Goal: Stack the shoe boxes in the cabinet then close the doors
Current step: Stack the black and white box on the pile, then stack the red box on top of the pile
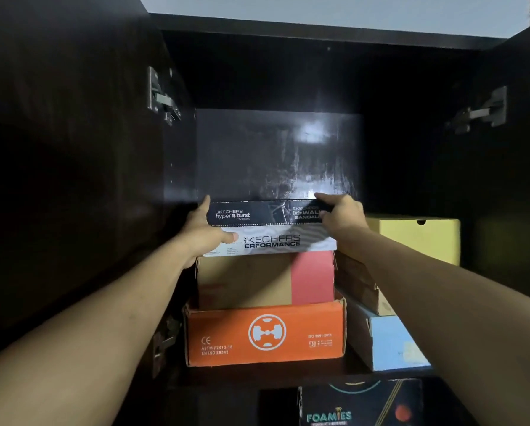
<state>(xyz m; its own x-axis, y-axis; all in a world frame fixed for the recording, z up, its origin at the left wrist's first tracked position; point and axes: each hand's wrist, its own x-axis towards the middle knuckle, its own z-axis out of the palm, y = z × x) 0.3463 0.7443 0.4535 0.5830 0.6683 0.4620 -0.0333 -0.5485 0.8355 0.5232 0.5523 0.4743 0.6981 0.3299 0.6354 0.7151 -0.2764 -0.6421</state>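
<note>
A black and grey Skechers shoe box (270, 227) lies on top of a stack inside the dark cabinet (288, 72). Under it sit a tan and pink box (251, 281) and an orange box (265, 335). My left hand (203, 233) holds the Skechers box at its left end, thumb across the front and fingers up the side. My right hand (342, 215) grips its right end, fingers over the lid's top edge.
A yellow box (417, 238), a brown box (359, 284) and a light blue box (393, 342) are stacked to the right. A Foamies box (359, 404) sits on the shelf below. Both cabinet doors stand open, hinges (162, 96) (482, 110) showing.
</note>
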